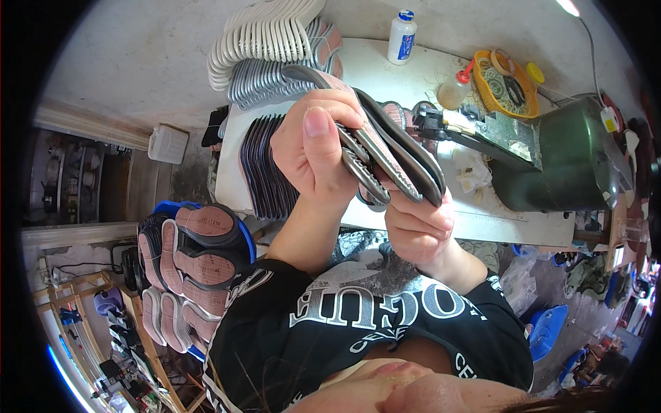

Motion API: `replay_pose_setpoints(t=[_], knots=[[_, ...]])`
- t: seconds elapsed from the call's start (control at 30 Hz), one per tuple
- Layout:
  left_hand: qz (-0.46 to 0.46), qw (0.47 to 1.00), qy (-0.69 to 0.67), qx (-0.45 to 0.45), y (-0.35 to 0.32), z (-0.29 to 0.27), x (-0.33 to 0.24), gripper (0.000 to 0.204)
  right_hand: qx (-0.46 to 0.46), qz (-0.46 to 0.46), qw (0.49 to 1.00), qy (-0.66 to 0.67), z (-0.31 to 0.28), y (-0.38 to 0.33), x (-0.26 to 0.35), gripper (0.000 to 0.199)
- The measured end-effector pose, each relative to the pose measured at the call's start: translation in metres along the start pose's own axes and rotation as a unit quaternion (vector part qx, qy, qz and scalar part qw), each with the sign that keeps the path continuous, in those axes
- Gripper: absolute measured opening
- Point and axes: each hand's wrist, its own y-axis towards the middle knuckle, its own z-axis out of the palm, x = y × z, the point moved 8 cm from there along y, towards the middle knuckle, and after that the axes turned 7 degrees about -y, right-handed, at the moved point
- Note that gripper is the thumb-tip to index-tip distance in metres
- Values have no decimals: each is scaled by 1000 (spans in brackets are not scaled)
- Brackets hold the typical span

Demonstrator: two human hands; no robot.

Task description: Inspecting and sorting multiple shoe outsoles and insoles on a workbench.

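Observation:
Several dark grey shoe soles (394, 153) with pinkish inner faces are held up together over the white table, fanned slightly apart and tilted. My left hand (313, 141) is closed around their left side, thumb raised in front. At their lower right ends, my right hand (421, 227) grips with bent fingers; part of its grip is hidden behind the soles. Just left of my left hand stands a row of dark soles (261, 168) on the table. Behind it are stacked grey soles (265, 86) and white soles (265, 41).
A white bottle (401, 43) with a blue cap stands at the back. Right of it are a red-nozzled bottle (451, 95), a yellow basket (529, 103) and a dark green machine (558, 162). A blue crate (246, 241) full of soles sits at the lower left.

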Motion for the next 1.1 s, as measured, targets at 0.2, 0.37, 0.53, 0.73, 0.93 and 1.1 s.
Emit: replay_pose_setpoints(t=[0.2, 0.37, 0.53, 0.73, 0.93, 1.1], knots=[[-12, 1000, 22, -9, -1, -1, -3, 37, -10, 1, 1000, -1, 0, 1, -1, 57], [-13, 998, 66, 16, 1, 4, -3, 25, 44, -4, 998, -37, 4, 5, 1, 62], [19, 987, 127, 93, 1, 15, -11, 31, 41, -29, 998, -48, -3, 8, 4, 52], [-23, 991, 113, 74, -6, 13, -7, 50, 10, -26, 1000, -11, -11, 9, -1, 50], [-53, 996, -9, 71, -6, 12, -4, 46, 1, -25, 997, -68, -13, 8, -3, 50], [-28, 999, -8, 14, -10, -2, -14, 37, 32, 25, 997, -62, -14, 4, -15, 57]])
